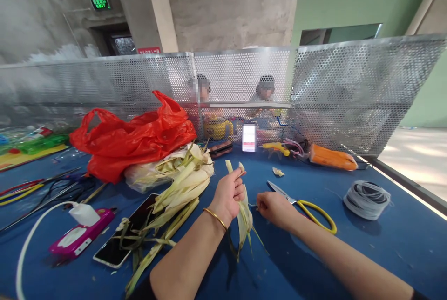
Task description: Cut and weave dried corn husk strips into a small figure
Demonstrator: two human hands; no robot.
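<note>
My left hand (230,194), with a gold bangle on its wrist, is closed around a small bundle of pale corn husk (245,220). The husk's folded upper ends stick out above the fingers, and its leafy tails hang below over the blue table. Just to the right, my right hand (271,207) is closed in a pinch. A short pale string (253,205) runs between it and the husk; its ends are hidden. Scissors (316,215) with yellow handles lie open-bladed beside and partly behind the right hand.
A pile of corn husks (188,181) and a red plastic bag (136,139) lie left, near a dark phone (129,230) and purple power strip (84,235). White cord coil (367,200) sits right. A lit phone (249,137) stands before a perforated metal screen (240,72); two people sit behind.
</note>
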